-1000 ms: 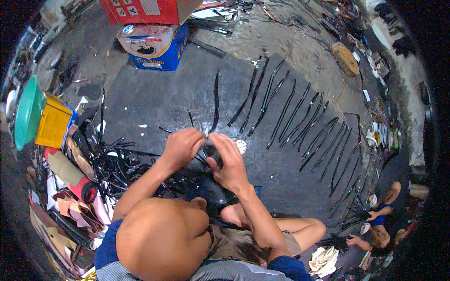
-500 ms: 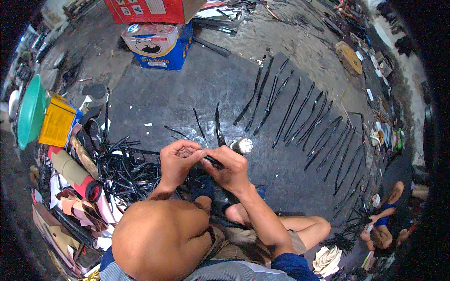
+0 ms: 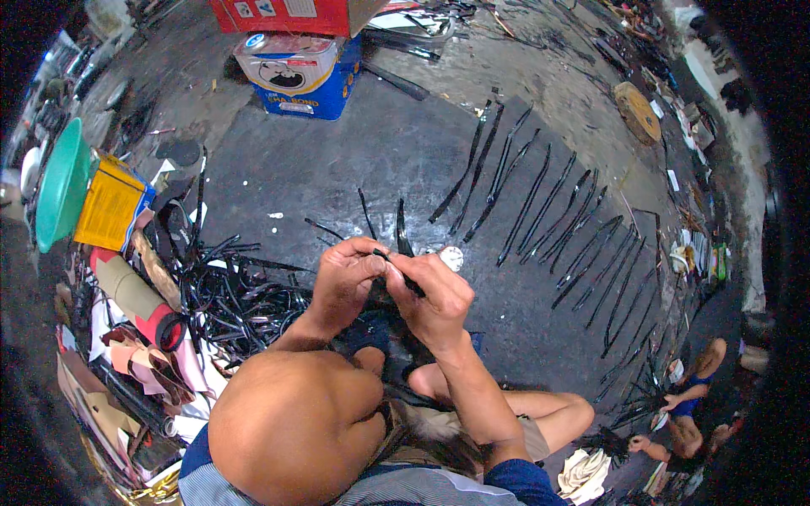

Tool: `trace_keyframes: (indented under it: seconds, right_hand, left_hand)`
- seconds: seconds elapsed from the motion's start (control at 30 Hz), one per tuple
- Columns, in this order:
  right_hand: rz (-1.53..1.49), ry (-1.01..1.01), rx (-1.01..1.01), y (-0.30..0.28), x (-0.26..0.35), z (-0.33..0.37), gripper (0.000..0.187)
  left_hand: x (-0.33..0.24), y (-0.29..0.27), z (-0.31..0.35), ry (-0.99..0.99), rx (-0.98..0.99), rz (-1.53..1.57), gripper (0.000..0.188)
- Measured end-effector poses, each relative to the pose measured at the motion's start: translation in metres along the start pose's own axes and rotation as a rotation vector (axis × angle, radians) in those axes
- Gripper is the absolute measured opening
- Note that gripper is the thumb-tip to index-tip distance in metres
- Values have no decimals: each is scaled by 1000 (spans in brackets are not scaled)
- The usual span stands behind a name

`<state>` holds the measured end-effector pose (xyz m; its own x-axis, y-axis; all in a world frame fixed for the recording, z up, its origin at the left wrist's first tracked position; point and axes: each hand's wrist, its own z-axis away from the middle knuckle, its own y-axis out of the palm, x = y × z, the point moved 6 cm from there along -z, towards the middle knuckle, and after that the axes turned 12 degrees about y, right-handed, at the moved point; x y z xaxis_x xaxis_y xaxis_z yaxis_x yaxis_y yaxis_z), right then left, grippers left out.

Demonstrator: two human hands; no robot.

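Note:
My left hand (image 3: 344,282) and my right hand (image 3: 434,302) meet in front of my knees, fingertips pinched close together. Between them they hold a short black strip (image 3: 410,285), whose far end shows at my left fingertips; the rest is hidden by the fingers. Just beyond my hands lie a few loose pieces, among them a wide black strip (image 3: 400,221) and a thin black strip (image 3: 367,212). A small round container with a whitish top (image 3: 453,257) stands right beside my right hand. To the left spreads a tangled heap of black strips (image 3: 245,299).
Long black strips (image 3: 527,205) lie spaced in a slanting row on the dark mat (image 3: 337,160). A blue and white tin (image 3: 304,80) stands at the back under a red box (image 3: 291,15). A yellow tin (image 3: 114,202) and green basin (image 3: 63,185) are left. Another person (image 3: 693,396) sits right.
My hands have shifted slightly right in the picture, as has most of the scene. The strip's end now shows between my fingertips. The co-worker's hands have moved apart.

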<state>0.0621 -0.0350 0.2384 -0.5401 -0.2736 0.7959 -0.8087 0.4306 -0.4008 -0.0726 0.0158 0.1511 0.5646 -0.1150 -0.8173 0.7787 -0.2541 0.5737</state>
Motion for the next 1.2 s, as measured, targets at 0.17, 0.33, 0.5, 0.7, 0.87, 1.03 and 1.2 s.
trace_keyframes:
  seconds: [0.17,0.33,0.5,0.7,0.87,1.03,1.2]
  right_hand:
    - [28,-28,35,-5,10,-3,20]
    - [70,-92,69,-7,18,0,22]
    - [142,-124,139,-9,16,13,22]
    - [235,-48,189,-25,-8,45,19]
    - [264,119,265,-50,-19,76,18]
    - [274,256,326,-76,-48,127,16]
    - [262,434,378,-96,-61,162,13]
  left_hand:
    - [-9,3,-3,-37,45,106,7]
    - [-31,2,-12,-7,-13,113,5]
    - [-44,-30,-32,75,-134,67,4]
    - [-21,-78,-65,77,-291,112,3]
    - [-14,-131,-83,33,-434,42,6]
    - [15,-208,-92,-44,-699,-37,10]
    - [61,-255,-105,-98,-790,-150,15]
